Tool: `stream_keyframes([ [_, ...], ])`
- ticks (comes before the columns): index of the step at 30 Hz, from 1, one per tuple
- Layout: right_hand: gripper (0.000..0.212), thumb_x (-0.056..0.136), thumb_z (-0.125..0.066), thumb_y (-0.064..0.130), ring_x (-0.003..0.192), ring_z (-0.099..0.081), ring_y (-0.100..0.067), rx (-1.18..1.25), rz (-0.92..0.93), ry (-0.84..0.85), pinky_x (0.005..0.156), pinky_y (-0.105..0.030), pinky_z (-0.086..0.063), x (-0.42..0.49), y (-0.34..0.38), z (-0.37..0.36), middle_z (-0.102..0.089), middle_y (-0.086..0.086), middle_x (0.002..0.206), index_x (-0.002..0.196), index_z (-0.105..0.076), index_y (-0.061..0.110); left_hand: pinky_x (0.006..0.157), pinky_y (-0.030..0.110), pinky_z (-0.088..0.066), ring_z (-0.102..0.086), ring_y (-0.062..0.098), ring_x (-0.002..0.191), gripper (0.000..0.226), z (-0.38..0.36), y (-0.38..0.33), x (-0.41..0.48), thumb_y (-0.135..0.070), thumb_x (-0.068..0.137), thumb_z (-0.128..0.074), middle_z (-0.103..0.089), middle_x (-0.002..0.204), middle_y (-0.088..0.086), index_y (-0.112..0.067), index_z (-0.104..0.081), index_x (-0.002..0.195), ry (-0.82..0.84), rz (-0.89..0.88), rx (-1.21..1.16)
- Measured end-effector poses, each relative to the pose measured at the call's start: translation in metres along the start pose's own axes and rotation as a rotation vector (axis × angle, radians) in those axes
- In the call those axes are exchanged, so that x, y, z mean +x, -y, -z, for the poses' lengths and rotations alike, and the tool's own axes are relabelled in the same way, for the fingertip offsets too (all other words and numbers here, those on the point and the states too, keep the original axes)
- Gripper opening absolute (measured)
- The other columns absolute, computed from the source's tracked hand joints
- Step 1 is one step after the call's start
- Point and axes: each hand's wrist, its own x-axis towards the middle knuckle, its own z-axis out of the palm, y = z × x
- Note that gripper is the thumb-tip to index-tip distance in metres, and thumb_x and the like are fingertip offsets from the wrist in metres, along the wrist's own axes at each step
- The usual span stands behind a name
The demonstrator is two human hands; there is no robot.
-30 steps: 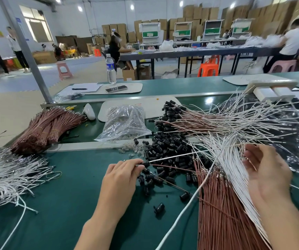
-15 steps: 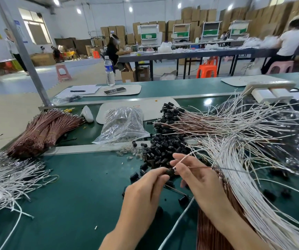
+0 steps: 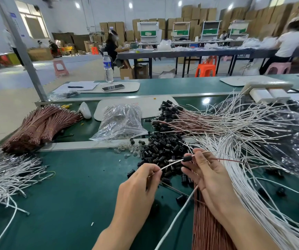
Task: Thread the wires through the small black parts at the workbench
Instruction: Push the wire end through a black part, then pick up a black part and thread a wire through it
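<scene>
My L hand (image 3: pixel 140 184) pinches white wire (image 3: pixel 172 163); R hand (image 3: pixel 208 173) pinches small black part (image 3: pixel 187 158) on it, just right of L grip; parts pile (image 3: pixel 163 147) beyond grips.

We find no legible text. The blue label (image 3: pixel 106 65) on the water bottle (image 3: pixel 108 73) carries print too small to resolve. The blue wall sign (image 3: pixel 12 15) is blurred. The faint red marks (image 3: pixel 136 104) on the white board (image 3: pixel 152 107) on the worktop (image 3: pixel 69 186) cannot be deciphered.
</scene>
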Motion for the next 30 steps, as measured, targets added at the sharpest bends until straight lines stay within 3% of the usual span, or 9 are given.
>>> stream_keyframes([
  [4,0.025,0.088,-0.066,0.023,0.093,-0.075,-0.027,-0.045,-0.054,0.092,0.072,-0.029,-0.061,-0.002,-0.004,-0.002,-0.076,-0.016,0.104,0.109,-0.067,0.009,0.059,0.016,-0.046,-0.056,-0.002,0.069,0.002,0.001,-0.005,0.0,-0.036,0.098,-0.062,-0.059,0.08,-0.027,-0.038,-0.062,0.098,-0.027,-0.049,0.074],
  [10,0.024,0.087,-0.065,0.022,0.095,-0.075,-0.031,-0.069,-0.064,0.13,0.075,-0.03,-0.061,-0.003,-0.005,-0.002,-0.076,-0.015,0.098,0.107,-0.065,0.008,0.063,0.021,-0.048,-0.059,0.004,0.075,0.021,0.002,-0.004,0.0,-0.04,0.102,-0.049,-0.061,0.088,-0.023,-0.033,-0.067,0.109,-0.021,-0.046,-0.036],
  [15,0.021,0.088,-0.063,0.019,0.087,-0.076,-0.029,-0.01,-0.06,0.07,0.072,-0.029,-0.061,0.001,-0.006,0.0,-0.075,-0.014,0.091,0.107,-0.066,0.009,0.078,0.013,-0.048,-0.064,0.005,0.095,0.032,0.0,0.0,-0.002,-0.035,0.103,-0.04,-0.064,0.105,-0.025,-0.05,-0.052,0.129,0.079,0.006,-0.21],
  [23,0.027,0.089,-0.061,0.023,0.088,-0.075,-0.025,-0.03,-0.08,0.154,0.074,-0.026,-0.061,-0.002,-0.007,-0.001,-0.075,-0.014,0.094,0.109,-0.066,0.006,0.079,0.011,-0.05,-0.067,-0.005,0.092,0.046,-0.003,0.0,-0.001,-0.032,0.1,-0.054,-0.068,0.105,-0.036,-0.071,-0.042,0.122,0.051,0.012,-0.168],
  [27,0.029,0.088,-0.062,0.025,0.091,-0.075,-0.028,-0.037,-0.109,0.2,0.075,-0.028,-0.061,-0.005,-0.009,-0.003,-0.075,-0.017,0.098,0.109,-0.068,0.007,0.083,0.016,-0.051,-0.066,-0.008,0.097,0.035,-0.007,0.002,-0.001,-0.03,0.1,-0.059,-0.067,0.105,-0.037,-0.059,-0.051,0.119,0.066,0.056,-0.165],
  [30,0.018,0.078,-0.073,0.024,0.096,-0.075,-0.025,-0.134,-0.096,0.261,0.08,-0.024,-0.06,-0.009,-0.011,-0.006,-0.077,-0.013,0.099,0.095,-0.077,0.022,0.084,0.019,-0.053,-0.066,-0.009,0.099,0.033,-0.007,0.003,-0.001,-0.028,0.1,-0.061,-0.067,0.106,-0.037,-0.05,-0.052,0.122,0.068,0.072,-0.148],
])
